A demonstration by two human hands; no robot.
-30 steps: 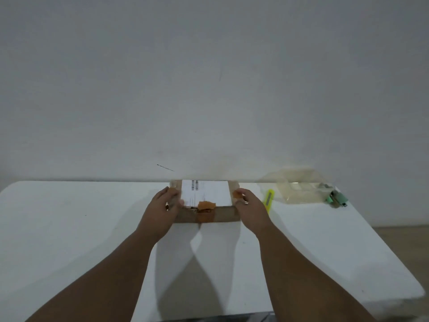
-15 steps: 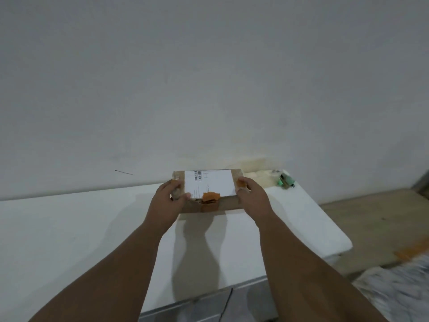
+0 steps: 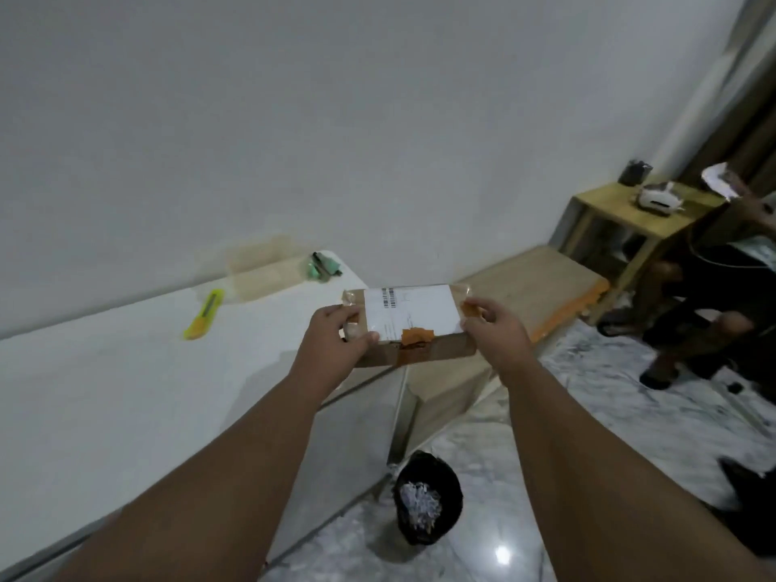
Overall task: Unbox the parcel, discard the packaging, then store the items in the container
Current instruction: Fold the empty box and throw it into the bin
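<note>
I hold a flat brown cardboard parcel (image 3: pixel 413 325) in the air past the right end of the white table (image 3: pixel 126 392). It has a white shipping label and orange tape on top. My left hand (image 3: pixel 336 338) grips its left end and my right hand (image 3: pixel 491 329) grips its right end. A clear plastic container (image 3: pixel 264 266) stands at the table's far end against the wall. Beside it lie green items (image 3: pixel 321 266). A yellow box cutter (image 3: pixel 204 315) lies on the table left of the container.
A black waste bin (image 3: pixel 428 501) with shredded paper inside stands on the marble floor below the parcel. A low wooden platform (image 3: pixel 537 283) and a wooden side table (image 3: pixel 630 212) stand at the right. A seated person (image 3: pixel 714 304) is at the far right.
Both hands have lifted the parcel off the table and carried it right, beyond the table's end. My view has swung right, and the bin and floor are now in sight.
</note>
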